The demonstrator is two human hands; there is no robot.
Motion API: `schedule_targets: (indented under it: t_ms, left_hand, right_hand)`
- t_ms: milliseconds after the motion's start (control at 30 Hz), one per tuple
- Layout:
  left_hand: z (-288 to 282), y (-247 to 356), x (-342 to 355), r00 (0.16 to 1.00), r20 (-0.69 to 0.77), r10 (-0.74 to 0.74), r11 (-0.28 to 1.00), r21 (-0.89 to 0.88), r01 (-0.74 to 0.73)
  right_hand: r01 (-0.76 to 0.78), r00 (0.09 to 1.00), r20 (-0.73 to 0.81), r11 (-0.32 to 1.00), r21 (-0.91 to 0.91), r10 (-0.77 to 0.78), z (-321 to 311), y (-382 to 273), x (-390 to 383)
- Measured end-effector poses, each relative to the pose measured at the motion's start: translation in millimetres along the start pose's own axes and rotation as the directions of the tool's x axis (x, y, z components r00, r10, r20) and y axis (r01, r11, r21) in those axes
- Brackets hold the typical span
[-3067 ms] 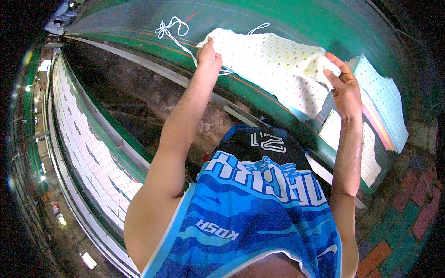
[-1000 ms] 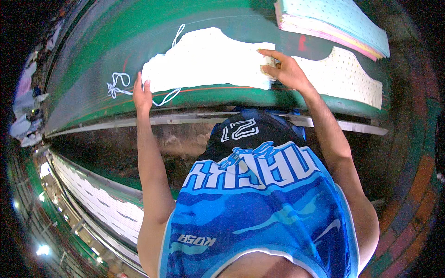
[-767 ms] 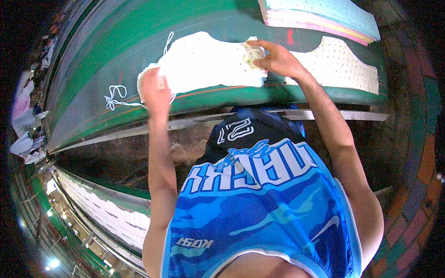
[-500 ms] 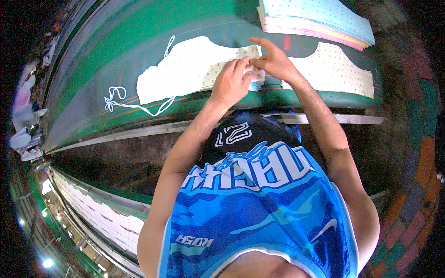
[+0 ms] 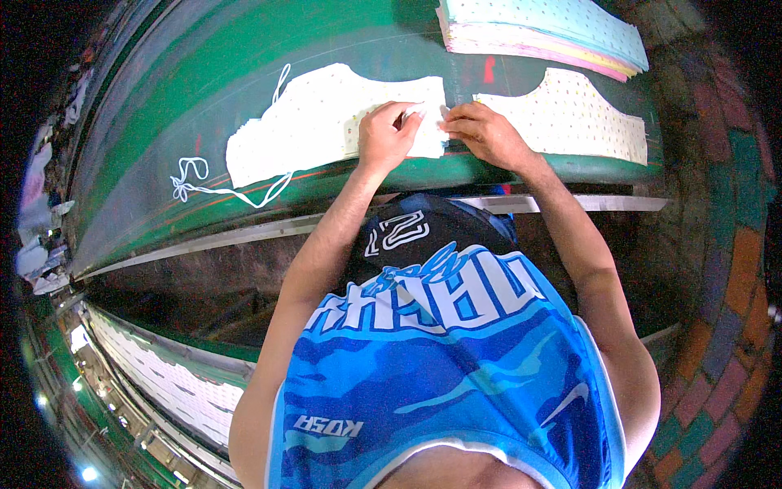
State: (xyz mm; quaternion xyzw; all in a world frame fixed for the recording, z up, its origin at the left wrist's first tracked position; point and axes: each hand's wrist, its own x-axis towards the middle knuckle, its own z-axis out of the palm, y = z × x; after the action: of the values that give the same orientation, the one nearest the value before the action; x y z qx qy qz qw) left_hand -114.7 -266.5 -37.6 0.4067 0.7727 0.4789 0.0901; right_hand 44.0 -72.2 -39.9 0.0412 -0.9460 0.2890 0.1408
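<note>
Nearest to me is the blue patterned jersey [image 5: 440, 367] filling the lower part of the view, with both forearms running up from it to the green table [image 5: 204, 122]. Half a second ago my left hand was crossing over toward the right; now the left hand [image 5: 387, 137] has settled flat on the right end of the white dotted fabric piece [image 5: 326, 122], and the right hand [image 5: 485, 134] has drawn back to that same edge, so the two hands meet at one corner. I judge the piece is now laid out and I am working its edge rather than spreading it. The left fingers are curled down onto the cloth, pressing rather than lifting; the right fingertips pinch narrowly at the cut edge. The piece lies under and to the left of both hands, its white cord [image 5: 195, 175] trailing off leftward. Just right lies a second dotted panel [image 5: 578, 122], apart from the hands. Farthest, a stack of pastel cut sheets [image 5: 546, 33] sits at the table's back.
</note>
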Motion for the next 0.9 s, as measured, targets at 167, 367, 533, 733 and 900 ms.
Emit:
schedule_targets:
  t_ms: [167, 367, 533, 733, 900]
  left_hand:
    - [-2, -14, -3, 0.996, 0.026, -0.08, 0.991, -0.101, 0.083]
    - [-3, -22, 2, 0.987, 0.026, -0.161, 0.978, -0.131, 0.163]
    - [-13, -37, 9, 0.981, 0.139, -0.135, 0.951, -0.26, 0.168]
    - [-20, -50, 13, 0.967, 0.182, -0.179, 0.898, -0.371, 0.236]
    - [-19, -63, 15, 0.969, 0.12, -0.217, 0.919, -0.31, 0.244]
  right_hand:
    - [0.068, 0.998, 0.0, 0.995, -0.069, -0.068, -3, -5, 4]
    - [0.213, 0.977, 0.069, 0.96, -0.18, -0.204, -6, -2, 17]
    - [0.237, 0.971, 0.061, 0.962, -0.137, -0.231, -6, 4, 37]
    - [0.199, 0.962, 0.213, 0.973, -0.116, -0.171, -14, -4, 68]
    - [0.282, 0.898, 0.373, 0.957, -0.075, -0.236, -20, 1, 94]
